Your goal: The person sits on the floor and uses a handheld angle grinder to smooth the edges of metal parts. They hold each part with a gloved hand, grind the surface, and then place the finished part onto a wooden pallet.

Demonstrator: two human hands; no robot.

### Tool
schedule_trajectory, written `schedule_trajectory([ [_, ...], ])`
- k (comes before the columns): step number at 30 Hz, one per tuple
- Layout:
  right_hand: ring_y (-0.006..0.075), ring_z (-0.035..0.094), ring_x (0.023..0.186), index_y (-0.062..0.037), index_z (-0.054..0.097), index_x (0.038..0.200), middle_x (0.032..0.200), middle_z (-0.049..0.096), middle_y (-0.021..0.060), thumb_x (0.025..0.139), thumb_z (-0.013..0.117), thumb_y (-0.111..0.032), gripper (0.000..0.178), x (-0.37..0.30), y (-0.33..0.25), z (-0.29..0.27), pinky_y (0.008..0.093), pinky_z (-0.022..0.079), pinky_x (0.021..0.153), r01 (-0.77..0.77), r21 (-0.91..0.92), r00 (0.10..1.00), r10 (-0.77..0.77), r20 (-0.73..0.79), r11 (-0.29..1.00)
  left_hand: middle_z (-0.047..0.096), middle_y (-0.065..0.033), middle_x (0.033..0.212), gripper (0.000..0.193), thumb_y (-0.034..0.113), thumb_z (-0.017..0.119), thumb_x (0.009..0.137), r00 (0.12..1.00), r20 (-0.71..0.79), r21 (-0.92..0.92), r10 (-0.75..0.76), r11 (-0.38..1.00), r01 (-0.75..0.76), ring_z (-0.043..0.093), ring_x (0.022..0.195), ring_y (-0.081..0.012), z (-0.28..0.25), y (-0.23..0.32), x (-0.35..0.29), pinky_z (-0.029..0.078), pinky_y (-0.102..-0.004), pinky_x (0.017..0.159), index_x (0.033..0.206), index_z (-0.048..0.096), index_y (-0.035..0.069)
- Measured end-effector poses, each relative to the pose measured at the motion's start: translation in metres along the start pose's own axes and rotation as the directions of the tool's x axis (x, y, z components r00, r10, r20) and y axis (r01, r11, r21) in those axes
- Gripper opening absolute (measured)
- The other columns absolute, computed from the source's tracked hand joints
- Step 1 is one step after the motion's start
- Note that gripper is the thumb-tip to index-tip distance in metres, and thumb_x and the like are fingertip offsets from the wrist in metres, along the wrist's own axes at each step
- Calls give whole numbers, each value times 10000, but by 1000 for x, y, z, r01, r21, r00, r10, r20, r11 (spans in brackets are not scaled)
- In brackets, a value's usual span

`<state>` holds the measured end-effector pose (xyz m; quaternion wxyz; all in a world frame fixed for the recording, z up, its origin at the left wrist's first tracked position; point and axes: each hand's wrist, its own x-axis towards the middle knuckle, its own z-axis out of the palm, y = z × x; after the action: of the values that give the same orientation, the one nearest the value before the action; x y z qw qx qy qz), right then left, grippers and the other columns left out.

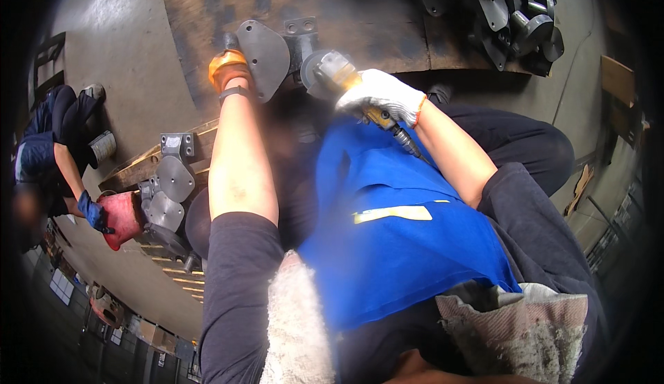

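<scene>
On the wooden tabletop lies a grey metal part with a rounded, drilled plate point(266, 59) and a drilled bracket point(301, 34). My left hand point(228, 69), in an orange glove, is closed at the plate's left side, by a dark stub point(230, 41); the fingers are partly hidden. My right hand point(380, 97), in a white glove, wraps round a yellow angle grinder point(346, 76) with a metal fitting at its rear. The grinder's disc point(317, 72) is beside the bracket's lower end; whether they touch I cannot tell.
More metal parts are heaped at the table's point(366, 10) far right point(498, 10). Similar parts point(173, 180) sit on a slatted wooden pallet to my left. Beyond it, another person bends over, a blue-gloved hand point(91, 211) on a red bucket point(123, 219). Cardboard point(618, 79) stands at the right.
</scene>
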<state>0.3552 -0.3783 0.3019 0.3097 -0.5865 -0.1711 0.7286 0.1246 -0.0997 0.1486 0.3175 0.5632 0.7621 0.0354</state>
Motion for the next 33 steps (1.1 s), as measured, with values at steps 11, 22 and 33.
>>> schedule_trajectory([
  [11,129,628,642,-27,720,843,730,681,53,795,807,-235,230,-10,2,-5,280,493,607,-48,37,999,48,-3,998,747,-174,1136,893,829,498,878,1000,-5,-14,-21,1000,21,693,1059,-350,0,1,-4,522,-489,920,1164,747,21],
  [22,121,595,586,-40,710,796,675,655,45,804,801,-249,228,9,-18,-7,279,467,543,-6,-68,1000,4,-30,998,749,-163,1133,885,830,505,875,1000,10,-26,-29,999,29,696,1049,-335,1,9,-5,522,-481,922,1161,751,29],
  [33,139,613,620,-24,710,824,716,668,58,810,785,-218,210,9,-27,-11,283,480,573,16,-37,1000,-17,-14,999,752,-152,1129,878,830,511,872,998,34,-59,-57,996,59,698,1039,-320,4,5,-4,521,-472,924,1158,756,37],
])
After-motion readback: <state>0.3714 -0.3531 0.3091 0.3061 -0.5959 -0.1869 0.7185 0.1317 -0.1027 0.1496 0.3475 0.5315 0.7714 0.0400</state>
